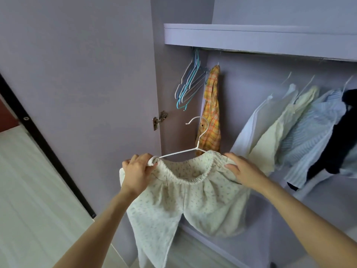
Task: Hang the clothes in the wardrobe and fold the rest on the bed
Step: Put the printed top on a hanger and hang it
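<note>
The left hand (138, 172) is gripping one end of the elastic waistband of cream patterned trousers (185, 206) together with the end of a white hanger (185, 149), while the right hand (244, 169) is holding the other end of the waistband, its fingers (230, 155) lying over the cloth. Behind, inside the lilac wardrobe (241, 35), empty hangers (190, 84), an orange checked shirt (211, 111) and a row of pale shirts (286, 128) are hanging from the rail.

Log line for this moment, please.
left hand grips trousers waistband | right hand holds other side | hanger unhung | wardrobe open
</note>
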Demonstrator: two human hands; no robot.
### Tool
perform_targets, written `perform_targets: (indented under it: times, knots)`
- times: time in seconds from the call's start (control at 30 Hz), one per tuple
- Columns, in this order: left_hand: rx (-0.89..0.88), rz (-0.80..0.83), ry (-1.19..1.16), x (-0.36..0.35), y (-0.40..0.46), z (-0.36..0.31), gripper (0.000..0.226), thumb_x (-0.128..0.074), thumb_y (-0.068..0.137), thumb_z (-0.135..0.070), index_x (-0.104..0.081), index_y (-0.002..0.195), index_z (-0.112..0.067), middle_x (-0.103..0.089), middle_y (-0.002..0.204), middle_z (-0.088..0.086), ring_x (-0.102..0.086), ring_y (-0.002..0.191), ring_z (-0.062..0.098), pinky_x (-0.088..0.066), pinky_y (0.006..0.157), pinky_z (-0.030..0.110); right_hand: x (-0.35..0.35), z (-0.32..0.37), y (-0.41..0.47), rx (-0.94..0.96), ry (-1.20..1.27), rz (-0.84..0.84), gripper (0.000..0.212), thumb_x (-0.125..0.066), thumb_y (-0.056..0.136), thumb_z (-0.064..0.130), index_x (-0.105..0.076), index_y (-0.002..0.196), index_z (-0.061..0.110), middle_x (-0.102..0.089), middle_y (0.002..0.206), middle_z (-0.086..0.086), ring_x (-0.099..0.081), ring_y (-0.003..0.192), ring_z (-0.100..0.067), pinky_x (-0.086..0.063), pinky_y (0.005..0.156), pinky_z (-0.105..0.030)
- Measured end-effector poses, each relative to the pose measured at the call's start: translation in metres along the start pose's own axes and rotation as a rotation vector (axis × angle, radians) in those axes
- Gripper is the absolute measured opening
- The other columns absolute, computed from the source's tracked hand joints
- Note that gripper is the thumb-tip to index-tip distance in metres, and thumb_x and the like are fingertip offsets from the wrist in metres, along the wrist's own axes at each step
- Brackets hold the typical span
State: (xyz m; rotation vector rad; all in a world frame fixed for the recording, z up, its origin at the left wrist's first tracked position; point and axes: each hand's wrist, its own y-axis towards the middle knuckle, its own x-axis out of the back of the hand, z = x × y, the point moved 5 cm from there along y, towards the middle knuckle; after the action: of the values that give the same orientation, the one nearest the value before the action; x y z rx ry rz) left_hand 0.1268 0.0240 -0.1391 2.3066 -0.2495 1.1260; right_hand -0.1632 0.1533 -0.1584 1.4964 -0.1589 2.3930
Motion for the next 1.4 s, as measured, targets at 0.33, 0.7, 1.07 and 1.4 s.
perform_targets:
  times: [0.33, 0.7, 1.07, 1.4]
  knots:
    - [0.050, 0.236, -0.084, -0.042, 0.031, 0.006, 0.018, -0.051, 0.095, -0.020, -0.060, 0.105, -0.009, -0.061, 0.102, 0.005, -0.045, 0.109, 0.028, -0.025, 0.095, 0.038, 0.024, 0.024, -0.026, -0.025, -0.066, 0.227, 0.019, -0.046, 0.092, 0.025, -0.046, 0.091, 0.006, -0.049, 0.074, 0.001, -0.050, 0.074, -0.021, -0.039, 0.066, -0.037]
    - [-0.103, 0.134, 0.261, -0.021, 0.089, -0.017, 0.047, -0.047, 0.092, -0.021, -0.039, 0.138, -0.018, -0.038, 0.141, 0.005, -0.029, 0.132, 0.027, -0.023, 0.106, 0.044, 0.017, 0.095, 0.015, -0.305, 0.470, 0.142, 0.019, -0.048, 0.089, 0.013, -0.060, 0.099, 0.004, -0.058, 0.087, -0.006, -0.055, 0.082, -0.018, -0.039, 0.069, -0.027]
    - [-0.301, -0.045, 0.628, 0.019, 0.166, -0.045, 0.048, -0.039, 0.095, -0.034, -0.031, 0.141, -0.022, -0.018, 0.152, 0.009, -0.004, 0.143, 0.029, -0.006, 0.112, 0.054, 0.060, 0.138, 0.099, -0.288, 0.559, -0.307, 0.012, -0.042, 0.092, 0.017, -0.053, 0.089, 0.011, -0.049, 0.070, 0.001, -0.045, 0.056, -0.011, -0.033, 0.046, -0.023]
    - [-0.255, -0.180, 0.555, -0.013, 0.226, -0.056, 0.056, -0.046, 0.088, -0.021, -0.031, 0.142, -0.022, -0.008, 0.156, 0.012, 0.009, 0.143, 0.035, 0.008, 0.110, 0.058, 0.067, 0.112, 0.196, -0.334, 0.501, -0.487, 0.038, -0.038, 0.093, 0.014, -0.049, 0.126, -0.001, -0.057, 0.120, -0.016, -0.056, 0.107, -0.032, -0.045, 0.082, -0.034]
